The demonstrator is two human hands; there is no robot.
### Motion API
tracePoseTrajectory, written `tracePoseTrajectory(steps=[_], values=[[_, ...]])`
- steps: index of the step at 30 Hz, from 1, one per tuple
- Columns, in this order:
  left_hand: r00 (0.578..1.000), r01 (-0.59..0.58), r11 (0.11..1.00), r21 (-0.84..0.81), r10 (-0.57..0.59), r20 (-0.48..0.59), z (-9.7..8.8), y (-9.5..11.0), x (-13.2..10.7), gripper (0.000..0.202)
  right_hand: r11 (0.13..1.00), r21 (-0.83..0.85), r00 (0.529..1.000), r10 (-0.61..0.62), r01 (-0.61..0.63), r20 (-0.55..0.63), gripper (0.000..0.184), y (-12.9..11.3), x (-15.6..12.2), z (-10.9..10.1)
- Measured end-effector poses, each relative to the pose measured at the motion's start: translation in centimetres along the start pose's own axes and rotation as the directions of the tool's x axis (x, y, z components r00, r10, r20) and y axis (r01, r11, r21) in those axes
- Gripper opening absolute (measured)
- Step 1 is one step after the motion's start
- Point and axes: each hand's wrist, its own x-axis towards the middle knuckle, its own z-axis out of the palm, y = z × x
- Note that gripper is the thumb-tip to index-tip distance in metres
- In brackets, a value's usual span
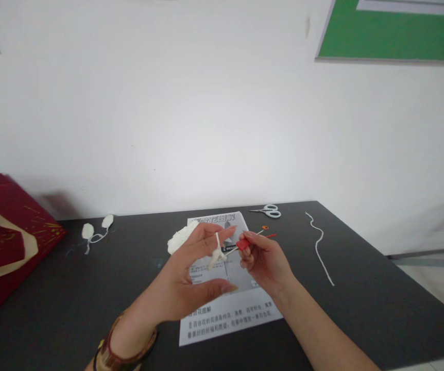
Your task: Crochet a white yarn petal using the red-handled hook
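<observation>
I am looking down on a dark grey table [90, 288] pushed against a plain white wall [206, 129]. A green board [399, 31] hangs high on the right, and the corner of another shows at the far left edge. A red gift bag [5, 242] with gold print lies on the table's left end. Near the back edge are two small white crocheted petals [97, 229] joined by a thread, and further right a pair of pale-handled scissors [268, 211]. A loose white strand [320, 245] snakes across the right side, well apart from the hands. A printed instruction sheet [225, 314] lies in the middle, under both hands, with a white yarn bundle [179, 238] at its far left corner.

The white crochet piece [216, 256] is small and limp, hanging above the sheet from a loop of yarn over a finger of my left hand [185, 278]. That hand's forefinger and thumb are spread wide apart (whether the fingers behind pinch the piece I cannot tell). My right hand [262, 260] is closed around the red grip of a crochet hook [242, 244], whose thin metal tip points left and meets the piece. Just beyond the right hand lie two slim pins with orange and red ends [265, 227]. A brown wristband [125, 350] sits on my left wrist.
</observation>
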Motion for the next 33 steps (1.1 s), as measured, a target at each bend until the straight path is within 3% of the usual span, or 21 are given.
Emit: tracePoseTrajectory(steps=[4,8,11,13,18,23,25,26,28,29,31,33], values=[[0.992,-0.025,0.955,0.295,0.060,-0.109,0.3,0.7,-0.5,0.053,1.000,-0.012,1.000,-0.017,0.017,-0.017,0.010,0.0,0.0,-0.1],[0.979,0.019,0.955,0.295,0.043,-0.201,0.6,0.2,-0.6,0.053,1.000,-0.008,1.000,-0.016,0.016,-0.027,0.011,0.0,0.0,0.0],[0.957,0.125,0.981,0.150,-0.079,-0.281,0.9,-0.5,-0.2,0.047,1.000,0.016,0.999,-0.012,0.012,-0.030,0.011,0.2,-0.1,0.0],[0.918,0.201,0.979,-0.029,-0.199,-0.342,1.2,-1.0,0.2,0.051,0.999,0.040,0.999,-0.030,0.031,-0.031,0.011,0.3,-0.1,-0.1],[0.827,0.228,0.844,-0.485,-0.431,-0.360,2.6,-1.9,1.0,0.070,0.986,0.005,0.986,-0.165,0.166,-0.035,0.013,0.5,-0.3,0.1],[0.763,0.208,0.805,-0.556,-0.489,-0.422,3.4,-2.0,1.2,0.071,0.930,-0.144,0.937,-0.346,0.338,-0.039,0.015,0.7,-0.8,0.8],[0.729,0.216,0.808,-0.548,-0.507,-0.460,3.5,-2.0,1.2,0.072,0.836,-0.307,0.877,-0.481,0.454,-0.013,0.012,1.0,-1.2,0.9],[0.711,0.216,0.802,-0.557,-0.521,-0.473,3.6,-2.1,1.2,0.073,0.748,-0.414,0.829,-0.558,0.518,0.030,0.010,1.1,-1.5,0.8],[0.679,0.204,0.758,-0.620,-0.566,-0.469,3.6,-2.2,1.2,0.076,0.487,-0.617,0.722,-0.662,0.618,0.200,0.014,1.4,-2.0,0.4],[0.671,0.192,0.720,-0.667,-0.592,-0.447,3.6,-2.2,1.2,0.077,0.318,-0.660,0.653,-0.672,0.681,0.350,0.021,1.5,-2.2,0.2],[0.682,0.174,0.623,-0.762,-0.635,-0.363,3.4,-2.2,1.3,0.076,0.058,-0.629,0.546,-0.562,0.775,0.621,0.038,1.5,-2.6,-0.4],[0.724,0.194,0.527,-0.827,-0.646,-0.242,2.8,-2.1,1.4,0.069,-0.070,-0.561,0.465,-0.479,0.825,0.744,0.049,1.4,-2.7,-0.8]])
